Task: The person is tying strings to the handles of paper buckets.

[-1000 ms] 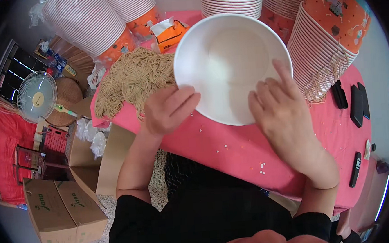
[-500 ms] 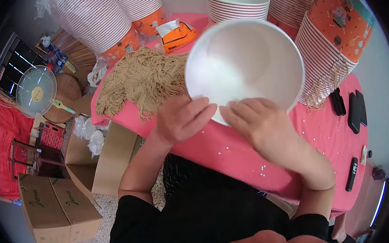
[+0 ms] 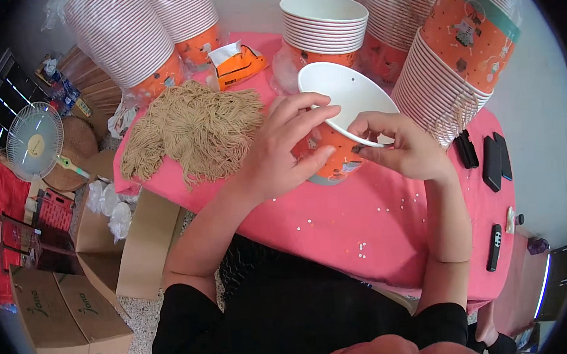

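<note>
A paper bucket point(image 3: 363, 99), white inside and printed orange outside, is tilted just above or on the table in front of me; its base contact is hard to make out. A small dark hole shows in its far wall near the rim. My left hand point(image 3: 287, 140) grips its left side, fingers over the rim and thumb against the orange wall. At the near right rim, my right hand point(image 3: 403, 143) pinches the wall, fingertips inside and thumb outside. Whether a small item sits in that pinch cannot be seen.
Tan cord point(image 3: 195, 130) lies heaped at left beside an orange packet point(image 3: 239, 65). Nested buckets point(image 3: 324, 23) stand behind, with tall stacks point(image 3: 116, 44) left and right point(image 3: 434, 81). Small white dots litter the pink cloth point(image 3: 327, 240). Phones point(image 3: 492, 164) lie right; cartons point(image 3: 63, 317) stand lower left.
The bucket has come down and turned from its mouth facing me to a more upright tilt, showing its orange side. My right hand has shifted to the near right rim.
</note>
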{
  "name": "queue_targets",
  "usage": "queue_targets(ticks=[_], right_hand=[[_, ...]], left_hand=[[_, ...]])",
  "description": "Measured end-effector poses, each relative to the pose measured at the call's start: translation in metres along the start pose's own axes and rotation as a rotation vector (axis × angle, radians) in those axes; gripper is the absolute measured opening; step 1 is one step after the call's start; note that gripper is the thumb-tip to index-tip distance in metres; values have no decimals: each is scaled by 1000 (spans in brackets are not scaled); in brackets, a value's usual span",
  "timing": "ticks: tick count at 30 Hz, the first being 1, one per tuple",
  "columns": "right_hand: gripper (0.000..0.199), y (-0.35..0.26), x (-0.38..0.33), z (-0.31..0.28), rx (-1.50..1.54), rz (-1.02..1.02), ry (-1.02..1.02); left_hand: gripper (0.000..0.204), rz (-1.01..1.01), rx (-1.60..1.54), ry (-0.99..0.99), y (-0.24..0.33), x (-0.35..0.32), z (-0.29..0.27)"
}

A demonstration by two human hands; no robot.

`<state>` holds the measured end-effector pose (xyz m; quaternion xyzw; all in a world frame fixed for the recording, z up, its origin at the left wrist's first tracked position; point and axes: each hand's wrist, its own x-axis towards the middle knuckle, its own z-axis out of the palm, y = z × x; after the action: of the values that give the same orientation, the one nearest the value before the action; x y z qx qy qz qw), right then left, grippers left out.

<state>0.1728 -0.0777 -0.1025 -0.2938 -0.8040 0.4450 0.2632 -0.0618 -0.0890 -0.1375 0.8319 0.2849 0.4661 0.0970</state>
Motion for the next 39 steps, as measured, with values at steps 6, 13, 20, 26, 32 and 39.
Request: queue_targets(ticks=[6, 13, 20, 26, 32, 39], right_hand=[[16, 5, 1, -4, 27, -61, 9], [17, 0, 1, -1, -1, -74, 1], [18, -5, -1, 0, -59, -9, -5], [22, -10, -8, -3, -377, -4, 150], [23, 2, -2, -2, -495, 0, 183], [23, 10, 3, 3, -566, -8, 116]], left_hand=[[46, -23, -78, 28, 1, 5, 10], [48, 46, 53, 85, 0, 7, 20], [44, 72, 1, 104, -9, 5, 17], [41, -129, -218, 192, -20, -17, 10], [10, -461, -57, 92, -49, -44, -31], [13, -96, 229, -292, -57, -54, 19]])
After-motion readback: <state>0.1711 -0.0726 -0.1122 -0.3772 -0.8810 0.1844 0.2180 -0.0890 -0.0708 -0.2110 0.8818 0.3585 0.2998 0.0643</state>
